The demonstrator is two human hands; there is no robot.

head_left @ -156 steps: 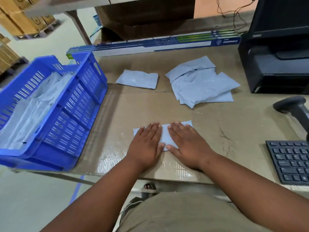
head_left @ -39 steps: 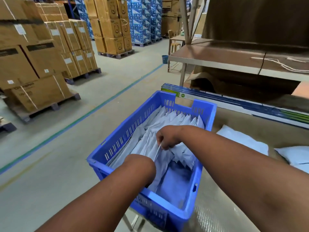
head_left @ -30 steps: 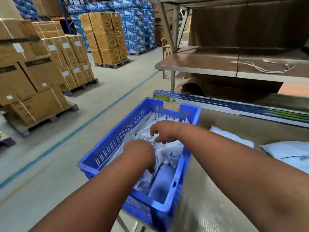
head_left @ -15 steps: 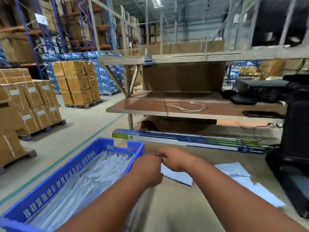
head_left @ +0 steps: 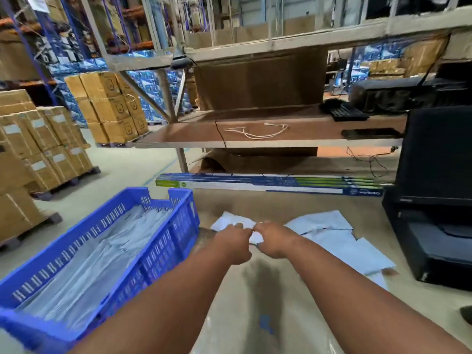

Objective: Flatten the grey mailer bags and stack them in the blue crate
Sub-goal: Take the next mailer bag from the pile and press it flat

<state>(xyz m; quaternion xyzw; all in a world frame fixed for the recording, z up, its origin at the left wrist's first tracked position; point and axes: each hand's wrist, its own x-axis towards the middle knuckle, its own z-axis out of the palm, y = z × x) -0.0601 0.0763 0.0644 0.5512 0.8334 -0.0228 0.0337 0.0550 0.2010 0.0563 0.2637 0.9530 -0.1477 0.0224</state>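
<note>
A folded grey mailer bag point(head_left: 233, 222) lies on the table just right of the blue crate point(head_left: 163, 246). My left hand point(head_left: 233, 242) and my right hand point(head_left: 272, 238) are side by side over its near edge, and both pinch it with curled fingers. The crate stands at the table's left end and holds several flattened grey mailers point(head_left: 102, 251). A loose pile of grey mailers point(head_left: 334, 238) lies to the right of my hands.
A black printer point(head_left: 439, 233) stands at the right with a monitor above it. A long blue and white box point(head_left: 268, 185) lies along the table's far edge. Behind it is a brown shelf point(head_left: 255, 134). Pallets of cardboard boxes point(head_left: 46, 149) stand on the floor at the left.
Both hands left the crate, where they had put down a mailer, and moved right to the folded mailer on the table, which they now pinch. My view has lifted and turned right.
</note>
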